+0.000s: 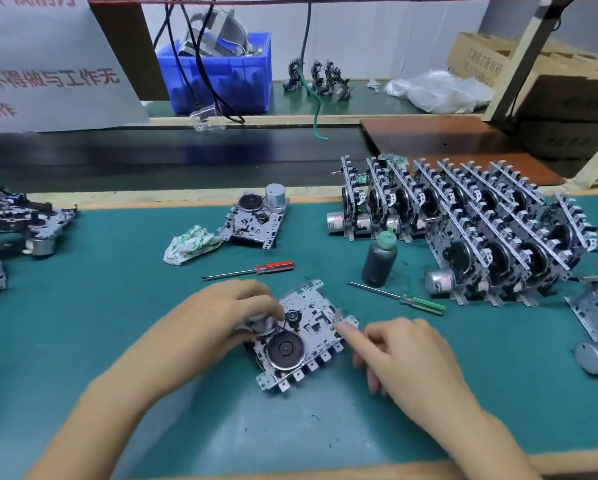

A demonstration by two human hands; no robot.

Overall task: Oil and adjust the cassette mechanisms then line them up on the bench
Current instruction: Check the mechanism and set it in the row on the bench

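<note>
Bench [82, 306], left to right: heap of mechanisms [10, 230] at left edge; left hand [228, 313] gripping the motor of the cassette mechanism [304, 337] lying flat near the front edge; right hand [401, 355], forefinger extended onto its right corner; oil bottle [379, 261]; upright lined-up mechanisms [463, 220] toward right edge.

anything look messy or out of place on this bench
Mostly orderly: finished mechanisms stand in rows at right. The odd spot is the tangled heap of mechanisms at the left edge, piled askew. A crumpled rag lies loose, and dark smears mark the green mat near the front.
</note>
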